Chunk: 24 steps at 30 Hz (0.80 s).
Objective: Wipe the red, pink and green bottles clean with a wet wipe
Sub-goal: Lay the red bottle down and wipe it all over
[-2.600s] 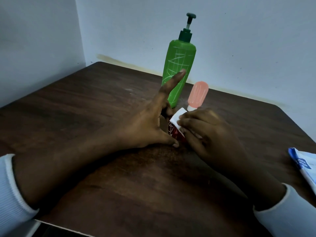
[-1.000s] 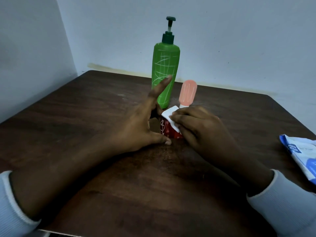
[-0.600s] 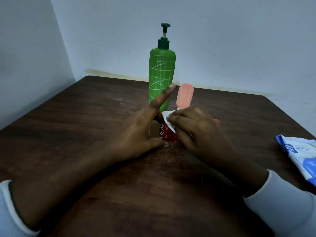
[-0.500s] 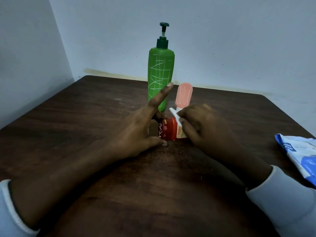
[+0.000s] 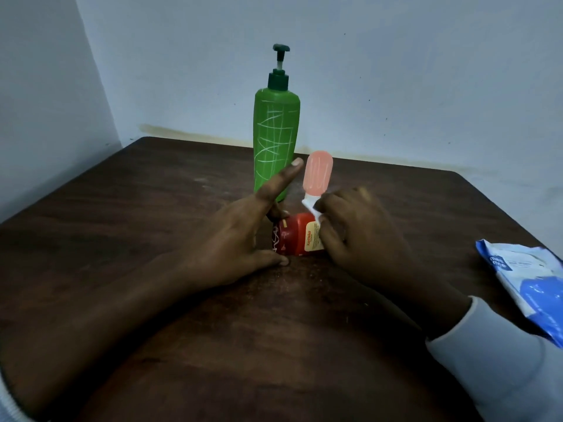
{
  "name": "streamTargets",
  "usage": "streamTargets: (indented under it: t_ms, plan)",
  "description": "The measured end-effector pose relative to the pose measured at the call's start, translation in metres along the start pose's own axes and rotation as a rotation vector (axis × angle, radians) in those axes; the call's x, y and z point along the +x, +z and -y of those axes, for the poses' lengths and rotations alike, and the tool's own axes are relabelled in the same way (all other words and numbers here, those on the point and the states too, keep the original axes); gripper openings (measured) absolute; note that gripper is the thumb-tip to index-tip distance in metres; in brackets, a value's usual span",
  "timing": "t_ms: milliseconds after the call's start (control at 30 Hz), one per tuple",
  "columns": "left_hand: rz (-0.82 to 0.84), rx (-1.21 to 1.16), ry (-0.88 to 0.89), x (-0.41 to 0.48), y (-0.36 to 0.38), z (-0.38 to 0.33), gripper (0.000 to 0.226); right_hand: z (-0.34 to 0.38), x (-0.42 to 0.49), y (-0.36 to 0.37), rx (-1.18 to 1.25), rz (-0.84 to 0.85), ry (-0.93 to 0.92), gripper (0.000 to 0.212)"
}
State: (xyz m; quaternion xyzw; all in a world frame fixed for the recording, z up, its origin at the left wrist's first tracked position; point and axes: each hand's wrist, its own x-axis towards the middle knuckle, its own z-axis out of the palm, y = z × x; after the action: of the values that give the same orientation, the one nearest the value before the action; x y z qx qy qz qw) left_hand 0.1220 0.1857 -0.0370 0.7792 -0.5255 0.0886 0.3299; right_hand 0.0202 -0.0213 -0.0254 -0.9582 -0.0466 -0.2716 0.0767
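A small red bottle [image 5: 294, 234] with a yellow label lies on its side on the dark wooden table [image 5: 152, 208]. My left hand [image 5: 237, 239] holds its left end between thumb and a finger, with the index finger pointing up. My right hand [image 5: 356, 236] pinches a folded white wet wipe [image 5: 310, 207] and presses it on the bottle's right part. Behind them stands a tall green pump bottle [image 5: 275, 141] marked with white scribbles. A small pink bottle [image 5: 317, 173] stands just right of it.
A blue and white wet-wipe pack [image 5: 530, 281] lies at the table's right edge. Pale walls close in behind and on the left. The table's near edge runs under my forearms.
My right hand slid the wipe rightward along the red bottle, uncovering its red body and yellow label. My left hand kept its hold. The camera view shifted slightly.
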Motion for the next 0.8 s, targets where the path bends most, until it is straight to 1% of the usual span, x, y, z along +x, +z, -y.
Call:
streamTargets:
  t_ms: [100, 167, 267, 367, 433, 500, 567, 633, 700, 800]
  plan:
    - [-0.014, -0.004, 0.024, -0.002, 0.001, 0.002, 0.138, 0.019, 0.0, 0.007, 0.026, 0.0, -0.118, 0.022]
    - [-0.04, -0.041, 0.011, -0.001, 0.002, 0.004, 0.141, 0.018, 0.004, 0.007, 0.028, 0.022, -0.133, 0.025]
    - [-0.059, -0.06, -0.041, 0.0, 0.004, 0.006, 0.145, -0.005, 0.007, -0.002, 0.017, 0.05, -0.001, 0.026]
    - [-0.038, -0.055, -0.068, 0.001, 0.003, 0.009, 0.142, -0.029, 0.005, -0.01, 0.01, 0.055, 0.133, 0.02]
    - [-0.023, -0.033, -0.067, 0.003, 0.003, 0.011, 0.134, -0.029, 0.003, -0.009, 0.004, 0.039, 0.13, 0.021]
    - [-0.014, -0.008, -0.072, 0.004, 0.004, 0.013, 0.121, -0.016, 0.003, -0.001, 0.01, 0.038, 0.045, 0.025]
    - [-0.027, 0.035, -0.048, 0.004, 0.007, 0.015, 0.102, 0.001, 0.005, 0.007, 0.015, 0.021, -0.072, 0.024]
    - [-0.045, 0.08, -0.001, 0.003, 0.009, 0.017, 0.083, 0.006, 0.007, 0.009, -0.003, 0.011, -0.121, 0.022]
    - [-0.051, 0.062, -0.013, 0.002, 0.009, 0.018, 0.074, -0.004, 0.009, 0.006, 0.013, 0.028, -0.068, 0.021]
    - [-0.049, 0.017, -0.052, 0.003, 0.009, 0.018, 0.069, -0.032, 0.006, -0.005, 0.024, 0.075, 0.088, 0.016]
